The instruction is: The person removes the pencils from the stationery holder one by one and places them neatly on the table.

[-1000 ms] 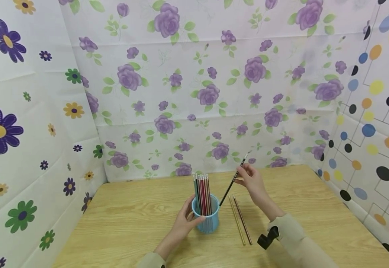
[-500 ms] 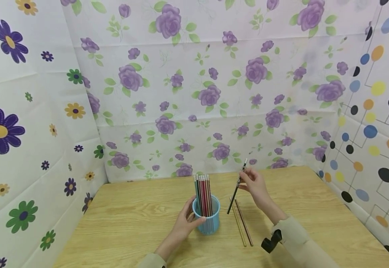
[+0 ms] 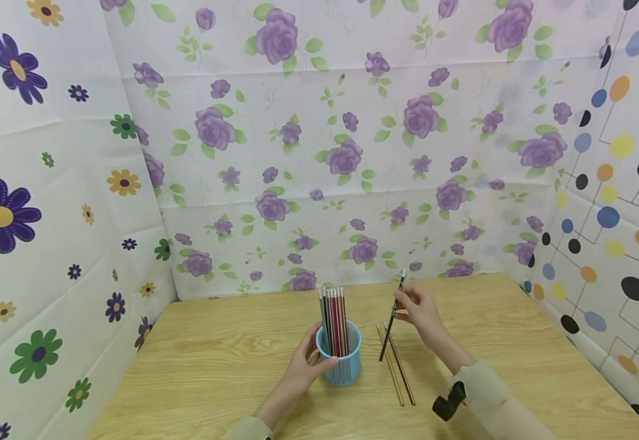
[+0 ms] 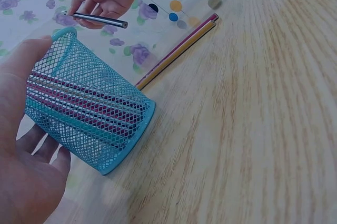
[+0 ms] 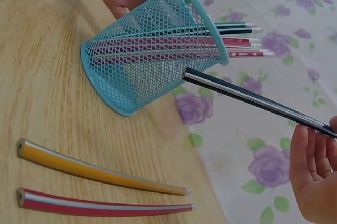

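Note:
My left hand [image 3: 299, 365] grips a light blue mesh pencil cup [image 3: 349, 371], thumb on the near side and fingers round the left. Several pencils [image 3: 333, 324], red, black and green, stand in the cup with their eraser ends up. To the right of the cup, my right hand [image 3: 423, 313] pinches a black pencil [image 5: 253, 99] near its eraser end. This pencil slants in the air, apart from the cup, its lower end unsharpened. Beneath it, a yellow pencil [image 5: 95, 169] and a red pencil [image 5: 100, 204] lie side by side on the table.
The wood-grain table [image 3: 215, 366] extends to both sides of the cup. Flowered cloth [image 3: 308, 153] hangs behind it, with another flowered cloth [image 3: 61, 244] at left and a dotted one [image 3: 616, 244] at right.
The right hand has moved the black pencil away from the cup's rim, rightward and down, and it stands more upright. The left hand and cup stay in place.

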The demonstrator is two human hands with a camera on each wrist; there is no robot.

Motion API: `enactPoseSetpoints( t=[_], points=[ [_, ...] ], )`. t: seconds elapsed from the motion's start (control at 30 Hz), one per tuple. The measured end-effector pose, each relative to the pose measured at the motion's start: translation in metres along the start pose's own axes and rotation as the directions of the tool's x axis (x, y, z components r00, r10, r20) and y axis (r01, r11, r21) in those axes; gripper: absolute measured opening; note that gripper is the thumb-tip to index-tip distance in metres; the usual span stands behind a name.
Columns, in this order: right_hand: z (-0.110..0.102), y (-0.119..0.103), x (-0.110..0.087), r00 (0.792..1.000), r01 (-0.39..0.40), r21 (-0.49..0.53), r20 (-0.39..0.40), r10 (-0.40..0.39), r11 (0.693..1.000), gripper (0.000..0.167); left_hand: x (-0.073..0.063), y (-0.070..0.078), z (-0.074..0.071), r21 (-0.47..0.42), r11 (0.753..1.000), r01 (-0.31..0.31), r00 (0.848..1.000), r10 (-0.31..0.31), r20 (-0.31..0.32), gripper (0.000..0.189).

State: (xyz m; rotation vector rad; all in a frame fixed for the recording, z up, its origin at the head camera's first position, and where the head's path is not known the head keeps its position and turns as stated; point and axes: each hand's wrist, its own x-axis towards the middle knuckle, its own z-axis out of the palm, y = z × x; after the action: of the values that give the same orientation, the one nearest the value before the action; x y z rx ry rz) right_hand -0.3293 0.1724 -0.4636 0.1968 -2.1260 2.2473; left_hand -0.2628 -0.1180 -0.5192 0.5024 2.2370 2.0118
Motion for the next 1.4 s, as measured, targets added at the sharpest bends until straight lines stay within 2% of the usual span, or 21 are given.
enactPoseSetpoints(
  t=[0.23,0.4,0.5,0.73,0.97,1.1,1.4],
  points=[
    [-0.006,0.009,0.002,1.000,-0.011,-0.008,0.003,0.011,1.000,0.017,0.001,0.000,0.000,-0.006,1.000,-0.003,1.000,0.003,0.007,0.076],
    [-0.009,0.012,0.001,1.000,-0.001,-0.076,-0.001,0.001,0.997,0.015,0.001,0.000,0.000,0.016,1.000,-0.019,1.000,0.019,0.009,0.076],
    [-0.009,0.014,0.001,1.000,-0.007,-0.079,-0.009,0.007,0.997,0.016,0.000,0.000,0.000,0.026,0.999,-0.027,1.000,0.027,0.010,0.076],
    [-0.014,0.020,0.002,0.999,-0.044,-0.108,0.015,0.046,0.993,0.025,-0.001,0.002,-0.001,0.035,0.998,-0.044,0.999,0.043,0.020,0.076],
    [-0.017,0.025,0.002,0.991,-0.124,-0.133,0.031,0.129,0.983,0.036,-0.002,0.004,-0.002,0.041,0.998,-0.039,0.999,0.037,0.039,0.077],
    [-0.017,0.026,0.000,0.990,-0.126,-0.149,0.046,0.135,0.981,0.043,-0.003,0.007,-0.002,0.056,0.998,-0.028,0.998,0.025,0.049,0.078],
    [-0.022,0.029,-0.002,0.983,-0.157,-0.193,0.062,0.171,0.969,0.038,-0.004,0.012,-0.004,0.054,0.998,-0.035,0.996,0.030,0.084,0.080]
  ],
)
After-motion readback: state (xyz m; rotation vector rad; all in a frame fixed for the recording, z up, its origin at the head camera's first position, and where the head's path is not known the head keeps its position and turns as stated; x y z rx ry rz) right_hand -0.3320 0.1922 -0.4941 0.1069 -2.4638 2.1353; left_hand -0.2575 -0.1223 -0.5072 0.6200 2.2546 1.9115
